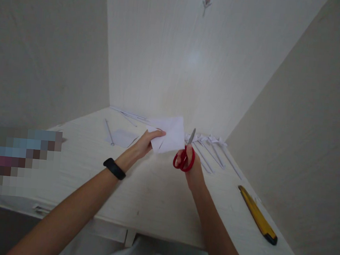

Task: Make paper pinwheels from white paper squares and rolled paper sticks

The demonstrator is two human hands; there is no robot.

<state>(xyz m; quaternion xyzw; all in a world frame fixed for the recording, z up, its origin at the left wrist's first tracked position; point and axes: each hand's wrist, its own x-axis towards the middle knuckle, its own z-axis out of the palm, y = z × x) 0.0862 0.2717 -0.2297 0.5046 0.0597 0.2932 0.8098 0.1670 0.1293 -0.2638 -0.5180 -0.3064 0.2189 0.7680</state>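
My left hand [150, 141] is closed on a sheet of white paper [172, 135], thumb on top, holding it above the table. Dark slits or lines show in the paper near the thumb. In my right hand [193, 163] is a pair of red-handled scissors [188, 161], fingers through the loops. The blades point up and away, just right of the paper's edge and apart from it; they look closed. A black band circles my left wrist.
Several thin white paper sticks with folded tops [212, 147] lie at the back right of the white table [152, 197]. More paper strips [129, 114] and a flat sheet [121, 138] lie at the back left. A yellow cutter [256, 214] rests near the right wall. Walls enclose the table.
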